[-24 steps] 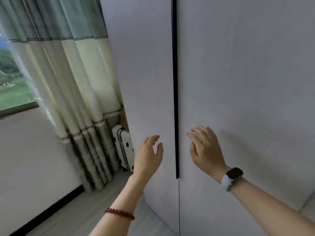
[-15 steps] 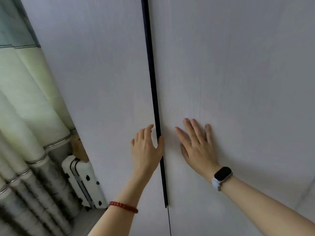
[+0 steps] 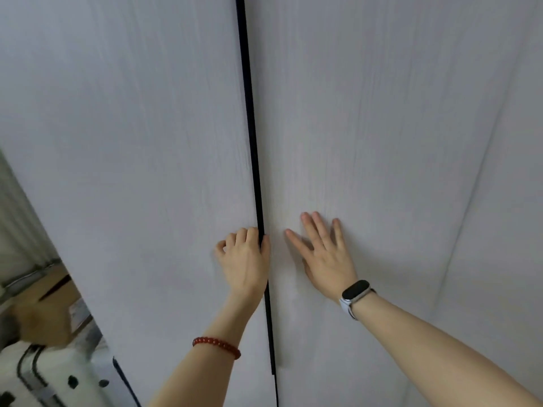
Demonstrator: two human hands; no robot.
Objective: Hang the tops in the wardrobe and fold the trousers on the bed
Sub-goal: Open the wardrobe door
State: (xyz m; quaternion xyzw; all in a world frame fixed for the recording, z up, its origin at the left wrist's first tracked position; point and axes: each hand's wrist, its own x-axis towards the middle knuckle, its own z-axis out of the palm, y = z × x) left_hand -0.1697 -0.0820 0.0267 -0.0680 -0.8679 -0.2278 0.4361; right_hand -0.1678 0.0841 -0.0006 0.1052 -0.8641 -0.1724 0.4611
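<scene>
The white wardrobe fills the view, its two doors closed with a dark vertical gap (image 3: 253, 160) between them. My left hand (image 3: 245, 259) is at the right edge of the left door (image 3: 132, 142), its fingers curled and its thumb hooked into the gap, gripping the door's edge. My right hand (image 3: 326, 254) lies flat with straight, spread fingers on the right door (image 3: 396, 127), just right of the gap. No tops, trousers or bed are in view.
At the lower left, beside the wardrobe, stand a white suitcase with black spots (image 3: 44, 377) and a cardboard box (image 3: 50, 306) above it. A strip of pale curtain (image 3: 14, 207) hangs at the left edge.
Both hands moved forward to the doors. My left hand's fingers curled and its thumb went into the gap; my right hand flattened on the right door. The view moved closer to the wardrobe.
</scene>
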